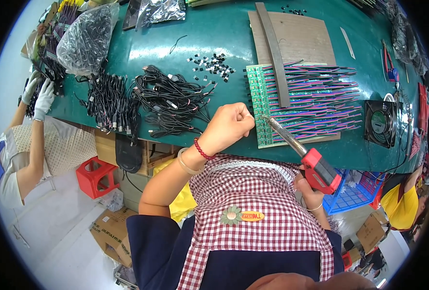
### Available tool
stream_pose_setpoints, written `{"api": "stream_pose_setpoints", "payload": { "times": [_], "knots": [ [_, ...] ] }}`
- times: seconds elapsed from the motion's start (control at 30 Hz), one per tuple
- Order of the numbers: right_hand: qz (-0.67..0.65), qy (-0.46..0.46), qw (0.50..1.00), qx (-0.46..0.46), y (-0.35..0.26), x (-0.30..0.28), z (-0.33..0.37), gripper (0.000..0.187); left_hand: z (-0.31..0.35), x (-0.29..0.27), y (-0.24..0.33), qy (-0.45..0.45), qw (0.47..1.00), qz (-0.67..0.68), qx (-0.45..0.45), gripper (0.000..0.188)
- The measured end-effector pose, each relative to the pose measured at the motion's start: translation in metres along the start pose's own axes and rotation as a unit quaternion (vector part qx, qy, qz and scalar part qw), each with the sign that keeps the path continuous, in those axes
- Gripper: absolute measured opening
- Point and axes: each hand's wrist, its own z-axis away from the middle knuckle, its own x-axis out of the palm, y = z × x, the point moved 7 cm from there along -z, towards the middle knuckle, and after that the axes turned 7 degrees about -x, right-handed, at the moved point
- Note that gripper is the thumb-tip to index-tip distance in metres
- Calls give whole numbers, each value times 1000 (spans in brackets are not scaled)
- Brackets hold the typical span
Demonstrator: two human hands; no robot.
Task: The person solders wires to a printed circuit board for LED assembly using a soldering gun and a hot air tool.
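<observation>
A red and black soldering gun (321,170) is in my right hand (309,192), its long metal barrel slanting up and left. The tip of the barrel is over or touching the left part of a green circuit board panel (263,137); contact is hard to tell. Beside the panel's left edge is my left hand (230,124), fingers curled closed; whatever they pinch is hidden. Rows of black, pink and blue wires (316,106) run rightward from the panel. A flat grey bar (274,58) lies across the panel and the brown backing board (306,36).
Left of my hand lie black cable bundles (168,96); small black connectors (213,66) are scattered beyond. A bag of parts (88,41) stands far left, near a co-worker's gloved hands (44,99). At right are a small fan (380,123), pliers (390,67) and a blue basket (352,193).
</observation>
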Motion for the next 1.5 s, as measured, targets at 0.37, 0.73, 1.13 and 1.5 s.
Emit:
{"api": "stream_pose_setpoints", "payload": {
  "times": [0.37, 0.73, 1.13, 1.5],
  "knots": [
    [-34, 9, 999, -5, -7, 6, -7, 33, 0, 1, -2, -13, 1000, 12, -26, 12],
    [-164, 54, 983, -63, -30, 3, -25, 35, 32, -20, 76, 371, 795, -420, 233, 12],
    [-197, 77, 972, -104, -43, 8, -36, 36, 31, -33, 73, 415, 778, -408, 238, 11],
    [-97, -96, 989, -51, -64, 70, -63, 50, 96, 52, 67, 74, 938, -146, 307, 10]
  ]
}}
